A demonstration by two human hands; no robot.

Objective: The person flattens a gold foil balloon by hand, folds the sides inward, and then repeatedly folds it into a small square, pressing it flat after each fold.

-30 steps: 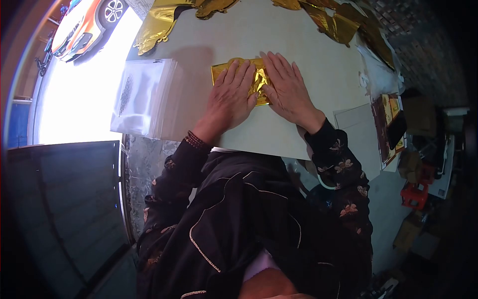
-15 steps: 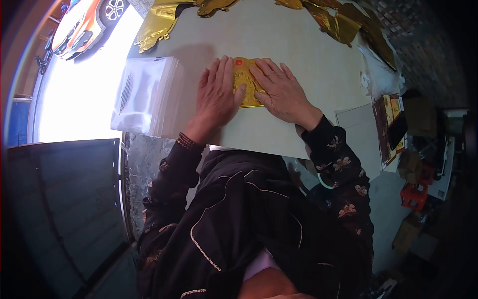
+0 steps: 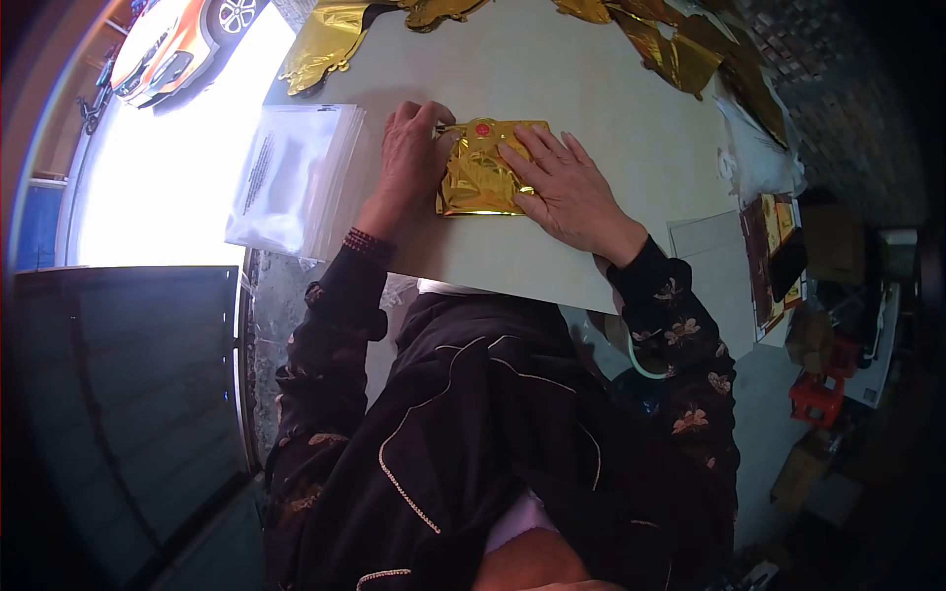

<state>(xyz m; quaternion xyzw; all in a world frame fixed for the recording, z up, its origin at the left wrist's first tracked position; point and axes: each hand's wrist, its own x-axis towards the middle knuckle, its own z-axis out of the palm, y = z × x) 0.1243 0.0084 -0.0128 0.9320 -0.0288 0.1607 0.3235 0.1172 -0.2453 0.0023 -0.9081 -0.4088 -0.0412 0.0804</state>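
A flat, squarish gold foil packet (image 3: 480, 185) lies on the pale tabletop (image 3: 493, 251), with a round red seal (image 3: 482, 129) near its far edge. At the packet's far left corner, my left hand (image 3: 409, 163) has its fingers curled and pinches the edge; the fingertips are partly hidden. My right hand (image 3: 574, 197) rests flat over the right side of the packet, fingers stretched out. Just left of my left hand is a stack of clear plastic sleeves (image 3: 286, 182).
Gold foil pieces lie along the far edge, at left (image 3: 325, 44) and right (image 3: 675, 59). White plastic (image 3: 754, 148) sits at the right, near a dark phone-like object (image 3: 788, 261) on a printed box. A red stool (image 3: 816, 399) stands below, right. An orange car (image 3: 163, 49) is outside.
My left hand has slid left off the packet's face and curled its fingers at the corner, uncovering more gold foil. The right hand stays flat on the packet.
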